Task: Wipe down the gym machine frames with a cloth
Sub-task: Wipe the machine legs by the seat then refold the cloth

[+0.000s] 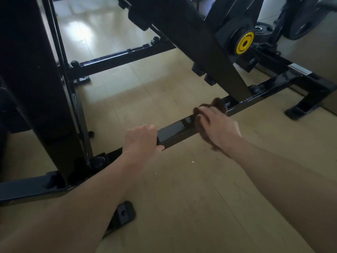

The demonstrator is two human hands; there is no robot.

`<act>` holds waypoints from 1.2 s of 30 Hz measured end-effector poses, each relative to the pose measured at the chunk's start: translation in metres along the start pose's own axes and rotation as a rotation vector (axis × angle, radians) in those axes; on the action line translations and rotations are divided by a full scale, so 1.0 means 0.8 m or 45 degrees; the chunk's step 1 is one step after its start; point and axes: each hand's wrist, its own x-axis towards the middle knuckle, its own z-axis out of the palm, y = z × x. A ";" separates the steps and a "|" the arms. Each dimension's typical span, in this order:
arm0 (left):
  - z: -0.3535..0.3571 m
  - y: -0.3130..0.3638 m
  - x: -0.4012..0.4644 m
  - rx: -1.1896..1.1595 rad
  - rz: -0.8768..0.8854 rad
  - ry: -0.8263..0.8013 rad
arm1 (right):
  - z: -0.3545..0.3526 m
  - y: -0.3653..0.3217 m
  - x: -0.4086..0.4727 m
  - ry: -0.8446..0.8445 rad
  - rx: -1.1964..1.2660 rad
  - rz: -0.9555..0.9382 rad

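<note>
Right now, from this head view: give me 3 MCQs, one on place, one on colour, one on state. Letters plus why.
1. Where is the cloth?
A. on the floor
B. on the low frame bar, under the right hand
C. on the weight plate

2. What colour is the round cap on the pivot?
A. yellow
B. red
C. white

3. What is the left hand doing?
A. hanging free
B. holding the cloth
C. closed on the bar

Answers: B, brown cloth shows around the right hand on the bar; A, the cap is bright yellow; C, its fingers wrap the bar.

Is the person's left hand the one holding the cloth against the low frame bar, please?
No, the brown cloth is under the right hand, while the left hand grips the low frame bar bare.
</note>
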 end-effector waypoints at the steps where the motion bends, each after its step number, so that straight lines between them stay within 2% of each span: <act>1: 0.000 0.000 0.000 0.010 -0.001 -0.011 | -0.003 0.011 0.004 0.034 -0.015 0.082; 4: -0.001 -0.001 -0.002 0.023 0.003 0.003 | 0.005 -0.004 0.008 0.134 0.031 0.245; 6: -0.001 0.000 -0.003 0.005 0.000 0.015 | 0.021 -0.035 -0.001 0.207 0.123 0.225; 11: -0.005 0.002 -0.002 -0.034 -0.023 0.026 | 0.056 -0.120 -0.037 0.034 0.150 -0.236; 15: -0.004 0.002 -0.008 -0.044 -0.033 0.013 | 0.034 -0.097 -0.032 -0.054 0.052 -0.454; 16: -0.004 0.001 -0.008 -0.037 -0.035 -0.010 | 0.024 -0.079 -0.026 -0.090 0.029 -0.412; 19: -0.008 0.001 -0.007 -0.031 -0.019 -0.094 | -0.007 -0.029 -0.009 -0.156 -0.174 -0.092; 21: -0.013 0.004 -0.009 0.004 -0.021 -0.107 | -0.021 -0.021 -0.006 -0.075 -0.189 0.065; 25: -0.018 0.004 -0.018 0.026 -0.027 -0.161 | -0.051 -0.049 -0.025 0.240 0.295 0.169; 29: -0.017 -0.004 -0.017 -0.285 -0.083 -0.260 | -0.103 -0.108 -0.037 0.716 0.611 -0.008; 33: -0.042 -0.001 -0.025 -0.747 -0.208 -0.305 | -0.138 -0.169 -0.034 0.966 0.685 -0.287; 36: -0.064 -0.008 -0.021 -0.845 -0.213 -0.198 | -0.140 -0.177 -0.017 1.101 0.569 -0.364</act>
